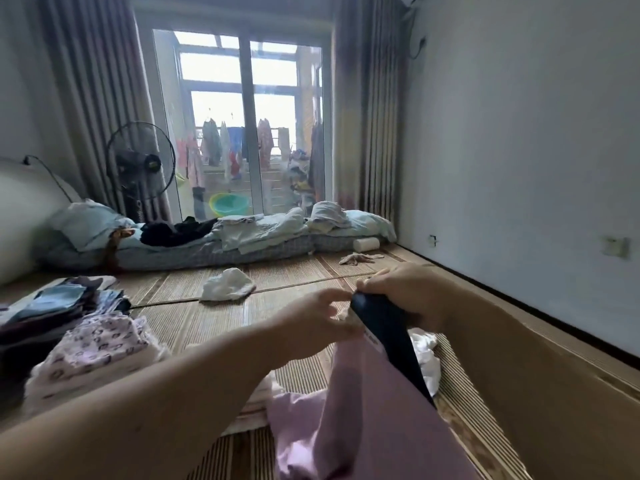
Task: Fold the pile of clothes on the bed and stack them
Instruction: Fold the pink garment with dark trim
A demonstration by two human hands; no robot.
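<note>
Head view: maybe halfway. Stack (pixel 90 341) sits folded, my left hand (pixel 311 327) pinches pink cloth (pixel 363 410), right hand (pixel 405 289) grips navy cloth (pixel 384 327), white rag (pixel 227 285) lies unfolded.

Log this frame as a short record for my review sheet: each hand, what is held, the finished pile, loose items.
left hand: pinches the pink garment at its top edge
right hand: grips the dark navy piece beside it
navy and pink one item: cannot tell
folded stack: at the left on the woven mat
loose: white cloth, crumpled on the mat
</note>
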